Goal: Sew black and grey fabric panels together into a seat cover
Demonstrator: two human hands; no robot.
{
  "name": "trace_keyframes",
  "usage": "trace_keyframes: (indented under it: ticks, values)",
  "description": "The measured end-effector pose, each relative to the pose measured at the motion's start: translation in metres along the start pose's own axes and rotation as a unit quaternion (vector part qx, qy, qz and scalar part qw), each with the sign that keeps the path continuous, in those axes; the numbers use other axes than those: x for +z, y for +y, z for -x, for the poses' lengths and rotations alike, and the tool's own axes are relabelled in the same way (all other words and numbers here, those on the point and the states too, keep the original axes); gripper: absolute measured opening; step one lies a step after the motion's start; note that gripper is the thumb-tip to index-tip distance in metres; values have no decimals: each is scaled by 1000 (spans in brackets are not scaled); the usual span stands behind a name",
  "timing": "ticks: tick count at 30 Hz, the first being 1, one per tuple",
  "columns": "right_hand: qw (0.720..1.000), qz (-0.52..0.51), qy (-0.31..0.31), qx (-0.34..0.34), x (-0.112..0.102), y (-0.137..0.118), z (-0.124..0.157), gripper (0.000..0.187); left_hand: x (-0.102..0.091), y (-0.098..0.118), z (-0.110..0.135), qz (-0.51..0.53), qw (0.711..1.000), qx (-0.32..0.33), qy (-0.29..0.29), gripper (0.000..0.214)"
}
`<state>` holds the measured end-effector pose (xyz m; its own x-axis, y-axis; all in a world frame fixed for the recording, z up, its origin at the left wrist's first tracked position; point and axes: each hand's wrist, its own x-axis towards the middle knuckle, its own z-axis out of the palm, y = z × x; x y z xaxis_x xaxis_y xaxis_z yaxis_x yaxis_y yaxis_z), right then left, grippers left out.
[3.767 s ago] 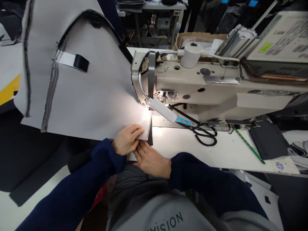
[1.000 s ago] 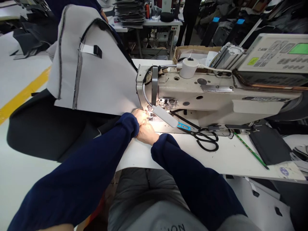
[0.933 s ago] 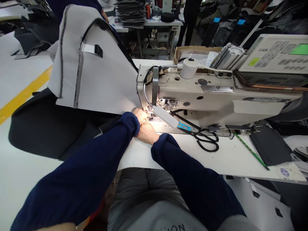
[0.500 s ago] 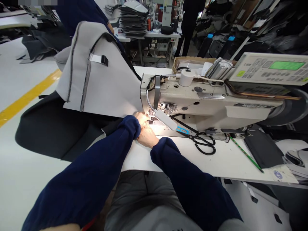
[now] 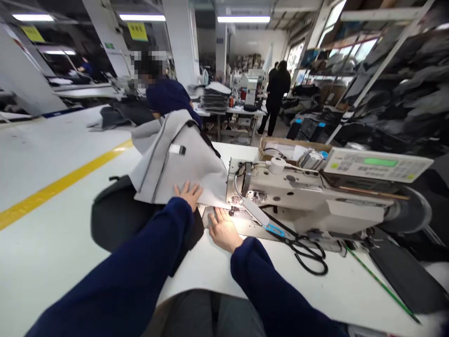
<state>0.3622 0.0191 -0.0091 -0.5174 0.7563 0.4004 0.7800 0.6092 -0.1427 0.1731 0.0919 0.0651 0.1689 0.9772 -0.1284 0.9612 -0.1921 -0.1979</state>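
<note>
A large grey padded fabric panel (image 5: 175,164) with dark stitched edges stands draped to the left of the sewing machine (image 5: 301,196). My left hand (image 5: 188,193) lies flat on its lower edge with the fingers spread. My right hand (image 5: 223,229) rests open on the white table (image 5: 217,276) in front of the needle area, lit by the machine's small lamp (image 5: 255,212). Dark fabric (image 5: 119,215) hangs below the grey panel off the table's left side.
Black scissors (image 5: 308,255) lie right of my right hand. A green stick (image 5: 379,283) and a dark fabric piece (image 5: 400,274) sit farther right. The control panel (image 5: 377,164) tops the machine. A person in blue sits beyond the panel; another stands at a far table.
The view has lifted to show the room. Both hands have left the needle area: the left now lies flat on the grey panel, the right lies flat on the table.
</note>
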Motion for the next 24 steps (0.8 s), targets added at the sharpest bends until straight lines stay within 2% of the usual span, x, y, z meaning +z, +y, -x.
trace_keyframes:
  ticks: [5,9,13,17,19,21,22,24]
  values:
    - [997,0,52,-52,-8,-1,4,33,29,23,23,33,997,-68,-23,68]
    - [989,-14,66,-129,-29,-11,8,40,42,22,63,56,994,-89,-17,65]
    - [981,5,94,-168,-37,-37,9,52,61,10,114,88,993,-47,59,55]
    - [982,57,111,-140,-28,-69,4,47,89,6,166,120,971,77,190,51]
    - [982,90,96,-132,-31,-77,-7,35,103,6,188,131,949,148,246,53]
    - [981,117,71,-136,-47,-79,-31,19,110,1,203,161,928,189,277,53]
    - [980,127,58,-139,-60,-80,-49,14,110,-4,207,188,920,192,284,52]
    - [980,138,35,-140,-94,-86,-90,15,98,-23,208,260,909,158,285,49]
